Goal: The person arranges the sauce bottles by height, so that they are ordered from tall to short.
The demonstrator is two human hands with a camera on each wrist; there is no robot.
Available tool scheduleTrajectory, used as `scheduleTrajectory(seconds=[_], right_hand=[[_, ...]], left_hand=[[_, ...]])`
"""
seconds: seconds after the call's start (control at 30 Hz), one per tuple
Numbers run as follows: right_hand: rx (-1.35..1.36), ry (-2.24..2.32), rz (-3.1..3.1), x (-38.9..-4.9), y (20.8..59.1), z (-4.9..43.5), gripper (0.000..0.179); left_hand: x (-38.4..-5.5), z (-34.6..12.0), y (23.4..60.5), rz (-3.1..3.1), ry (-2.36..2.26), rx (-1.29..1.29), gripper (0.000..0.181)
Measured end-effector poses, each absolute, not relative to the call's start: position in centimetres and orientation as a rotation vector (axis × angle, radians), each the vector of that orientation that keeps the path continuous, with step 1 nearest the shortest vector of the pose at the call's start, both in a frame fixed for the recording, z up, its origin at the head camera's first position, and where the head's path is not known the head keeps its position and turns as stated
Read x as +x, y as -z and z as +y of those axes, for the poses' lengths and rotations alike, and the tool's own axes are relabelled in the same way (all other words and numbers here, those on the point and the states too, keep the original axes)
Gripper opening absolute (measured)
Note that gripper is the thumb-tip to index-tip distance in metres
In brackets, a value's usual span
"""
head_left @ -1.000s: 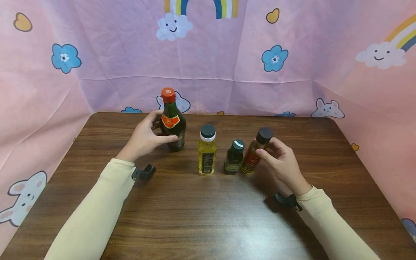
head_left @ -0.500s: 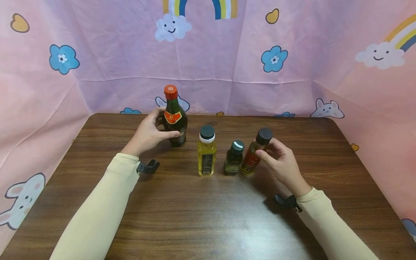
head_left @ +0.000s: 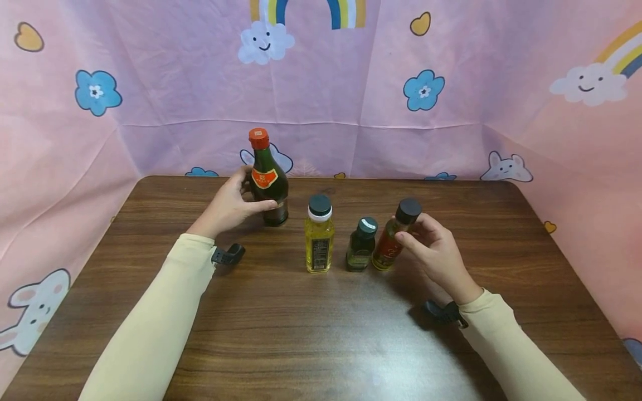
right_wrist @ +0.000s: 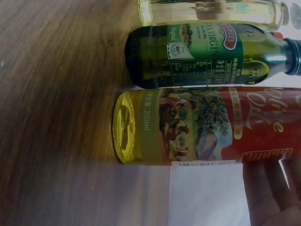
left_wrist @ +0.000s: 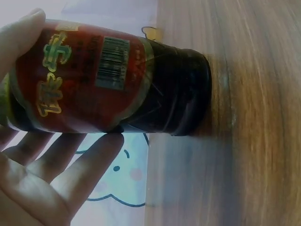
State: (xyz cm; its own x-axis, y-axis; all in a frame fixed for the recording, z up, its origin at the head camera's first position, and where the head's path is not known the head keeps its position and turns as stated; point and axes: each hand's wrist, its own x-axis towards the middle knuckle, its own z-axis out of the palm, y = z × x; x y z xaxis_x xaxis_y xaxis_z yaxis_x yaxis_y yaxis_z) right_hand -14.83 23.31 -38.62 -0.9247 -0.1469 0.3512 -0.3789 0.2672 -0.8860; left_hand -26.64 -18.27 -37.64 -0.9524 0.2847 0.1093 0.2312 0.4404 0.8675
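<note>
My left hand (head_left: pixel 232 203) grips a dark bottle (head_left: pixel 271 186) with a red cap and red label, thumb across its front. The bottle's top leans slightly left. In the left wrist view its base (left_wrist: pixel 193 94) is close to the table; I cannot tell whether it touches. My right hand (head_left: pixel 435 249) holds a red-labelled olive oil bottle (head_left: pixel 388 245) with a black cap, thumb at its upper side. Just left of it stands a small green olive oil bottle (head_left: pixel 359 248). Farther left, a clear bottle of yellow oil (head_left: pixel 319 239) stands upright, apart from both hands.
The brown wooden table (head_left: pixel 301 334) carries all the bottles. A pink and purple patterned cloth (head_left: pixel 321 94) hangs behind it and along the sides. Both wrists wear black straps, the left strap (head_left: pixel 228 255) and the right strap (head_left: pixel 443 313).
My left hand has shifted the red-capped bottle a little right and away from me; its top has since tipped slightly left. The right hand and the other bottles stay put.
</note>
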Motion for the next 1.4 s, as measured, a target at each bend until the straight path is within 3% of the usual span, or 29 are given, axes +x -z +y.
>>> scheduleTrajectory(seconds=[0.83,1.13,1.4], right_hand=[[0.533,-1.762,-2.288,-14.9,38.7,23.3,0.026],[0.512,-1.733,-2.313,-14.8,38.9,23.2,0.026],[0.525,-1.738,-2.287,-14.9,38.9,23.2,0.024]], left_hand=[[-26.3,-18.3,38.1,2.592,-1.583,0.517,0.091],[-25.2,-18.7,37.8,2.577,-1.606,0.483,0.117],[-22.6,-19.2,35.2,2.676,-1.730,0.570,0.113]])
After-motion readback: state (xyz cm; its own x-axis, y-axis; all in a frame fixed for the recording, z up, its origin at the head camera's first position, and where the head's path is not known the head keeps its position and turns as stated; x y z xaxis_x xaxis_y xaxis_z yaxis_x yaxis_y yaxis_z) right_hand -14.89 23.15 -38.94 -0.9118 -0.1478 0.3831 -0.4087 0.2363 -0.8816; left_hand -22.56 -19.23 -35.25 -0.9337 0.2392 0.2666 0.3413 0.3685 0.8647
